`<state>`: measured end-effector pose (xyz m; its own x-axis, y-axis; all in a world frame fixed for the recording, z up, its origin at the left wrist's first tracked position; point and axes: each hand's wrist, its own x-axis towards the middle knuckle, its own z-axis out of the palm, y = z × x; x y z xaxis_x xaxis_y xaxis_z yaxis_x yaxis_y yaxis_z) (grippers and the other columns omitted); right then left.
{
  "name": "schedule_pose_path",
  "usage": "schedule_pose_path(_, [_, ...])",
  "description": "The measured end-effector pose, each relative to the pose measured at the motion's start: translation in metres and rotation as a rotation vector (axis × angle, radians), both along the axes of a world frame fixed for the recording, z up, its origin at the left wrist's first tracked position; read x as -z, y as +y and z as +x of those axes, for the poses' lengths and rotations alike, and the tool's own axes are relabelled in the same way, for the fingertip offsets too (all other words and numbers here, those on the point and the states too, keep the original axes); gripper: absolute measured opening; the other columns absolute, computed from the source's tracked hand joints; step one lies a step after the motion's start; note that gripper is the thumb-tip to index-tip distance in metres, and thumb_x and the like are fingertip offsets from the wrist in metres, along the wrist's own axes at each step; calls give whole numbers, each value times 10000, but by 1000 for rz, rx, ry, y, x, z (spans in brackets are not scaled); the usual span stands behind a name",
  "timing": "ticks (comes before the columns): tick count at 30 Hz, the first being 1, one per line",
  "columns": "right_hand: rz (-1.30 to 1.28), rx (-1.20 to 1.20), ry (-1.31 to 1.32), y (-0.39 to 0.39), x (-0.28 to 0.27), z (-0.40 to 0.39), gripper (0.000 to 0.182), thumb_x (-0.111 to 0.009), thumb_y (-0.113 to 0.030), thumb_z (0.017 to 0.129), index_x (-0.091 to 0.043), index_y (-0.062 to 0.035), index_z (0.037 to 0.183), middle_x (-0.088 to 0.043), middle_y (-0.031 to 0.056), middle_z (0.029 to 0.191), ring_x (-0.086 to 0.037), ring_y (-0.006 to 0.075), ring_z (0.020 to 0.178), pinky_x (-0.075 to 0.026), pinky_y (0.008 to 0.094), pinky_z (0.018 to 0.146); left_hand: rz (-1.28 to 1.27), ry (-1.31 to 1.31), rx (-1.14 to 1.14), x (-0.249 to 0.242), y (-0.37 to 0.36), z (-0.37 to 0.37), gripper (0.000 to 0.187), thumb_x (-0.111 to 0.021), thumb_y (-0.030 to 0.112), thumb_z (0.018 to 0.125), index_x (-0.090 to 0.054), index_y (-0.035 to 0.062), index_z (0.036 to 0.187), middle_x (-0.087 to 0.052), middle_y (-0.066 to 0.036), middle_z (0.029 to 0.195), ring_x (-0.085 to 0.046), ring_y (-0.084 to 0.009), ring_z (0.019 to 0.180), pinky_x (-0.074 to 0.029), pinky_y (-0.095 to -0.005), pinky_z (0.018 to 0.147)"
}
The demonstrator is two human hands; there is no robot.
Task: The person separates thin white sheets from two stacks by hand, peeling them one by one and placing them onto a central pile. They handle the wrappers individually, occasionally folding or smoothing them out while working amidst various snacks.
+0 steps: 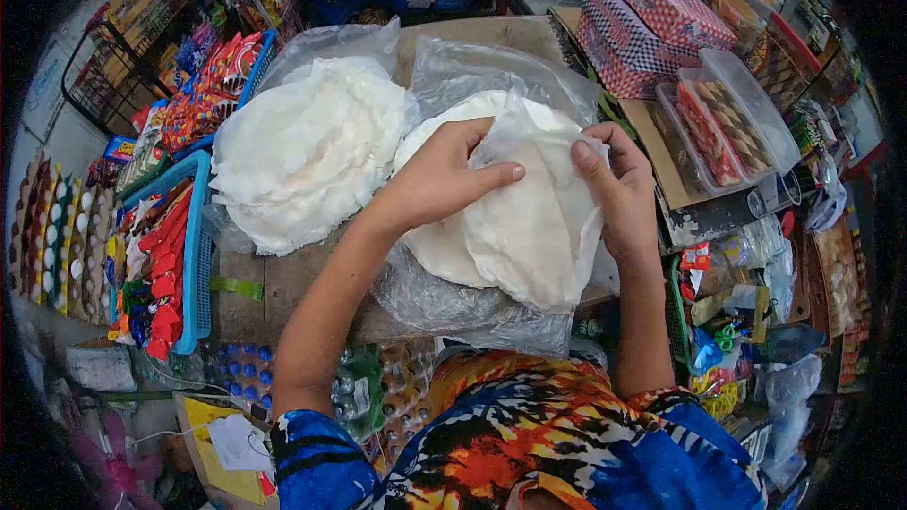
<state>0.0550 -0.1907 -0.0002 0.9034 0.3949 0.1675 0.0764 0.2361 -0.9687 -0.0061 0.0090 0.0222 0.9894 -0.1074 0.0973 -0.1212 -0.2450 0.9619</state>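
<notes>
Thin, round white spring roll wrappers lie in two stacks on clear plastic. My left hand (449, 175) is over the right-hand stack (439, 250), its fingers partly hidden behind a lifted wrapper (534, 217) and its thumb lying across the front. At the far right edge of that same wrapper, my right hand (619, 189) pinches it between thumb and fingers. The lifted wrapper hangs tilted and creased over the stack. Left of my forearm sits the other stack (307, 146), looser and with ragged edges.
Blue baskets (200, 255) of packaged snacks stand along the left, beside egg trays (71, 236). Checkered boxes (652, 24) and a clear plastic container (727, 123) are at the right. A green strip (236, 288) lies on the wooden table (283, 288). Capped bottles (246, 368) stand below the front edge.
</notes>
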Motion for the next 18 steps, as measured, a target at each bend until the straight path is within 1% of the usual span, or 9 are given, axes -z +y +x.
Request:
schedule_pose_path(4, [85,-19,71,-2,9,2,102,-547,-38,900,-552,-32,1001,-571,32,938,-532,80,834,-442,222,749,49,-80,10,5,-7,-1,374,-649,139,795,-585,-68,1099,-657,-142,1015,-600,-180,950,-460,-310,844])
schedule_pose_path(5, [86,-19,72,-1,9,2,102,-547,-38,900,-552,-32,1001,-571,32,938,-532,80,834,-442,222,749,49,-79,10,6,-8,-1,374,-649,139,795,-585,-68,1099,-657,-142,1015,-600,-180,950,-460,-310,844])
schedule_pose_path(7, [94,-94,158,2,9,1,131,-545,-36,902,-551,-34,1032,-574,30,934,-529,70,850,-444,212,741,113,-69,38,8,-8,0,382,-678,151,828,-578,-47,1139,-645,-70,1038,-572,-118,927,-468,-276,830])
schedule_pose_path(9, [74,-71,153,4,6,-3,130,-552,-55,907,-563,-32,1034,-585,19,904,-541,70,819,-451,216,710,103,-52,63,4,-9,-1,380,-676,149,829,-579,-44,1141,-644,-68,1038,-570,-115,931,-467,-276,829])
schedule_pose_path(12, [-11,-133,28,7,-4,-10,152,-611,-86,874,-583,-31,1012,-605,4,894,-549,69,759,-452,223,670,115,-55,79,1,-9,-2,374,-669,141,831,-580,-41,1145,-645,-66,1035,-566,-110,939,-464,-274,831])
schedule_pose_path(14, [-290,77,-399,10,-4,-11,168,-667,-95,823,-612,-15,961,-629,-1,857,-554,64,707,-452,224,645,140,-73,73,3,-8,-1,370,-663,134,833,-579,-41,1147,-645,-66,1032,-564,-108,942,-462,-273,834])
schedule_pose_path(15, [-290,74,-398,10,-1,-8,168,-667,-95,823,-612,-15,961,-629,-1,857,-554,64,707,-452,224,645,160,-51,80,7,-8,1,370,-657,131,836,-577,-43,1153,-644,-68,1036,-564,-109,946,-459,-272,839])
schedule_pose_path(17, [-243,222,-415,8,8,2,146,-694,-78,780,-638,-2,892,-639,2,821,-546,52,709,-447,212,640,181,-27,82,10,-9,0,371,-651,127,839,-574,-44,1158,-643,-70,1040,-563,-109,950,-456,-271,845])
schedule_pose_path(18, [-143,285,-271,8,1,3,99,-694,-72,778,-646,7,815,-633,9,762,-551,55,703,-441,208,634,191,-6,63,9,-10,-1,366,-645,125,842,-574,-47,1158,-641,-73,1049,-564,-114,951,-454,-272,851])
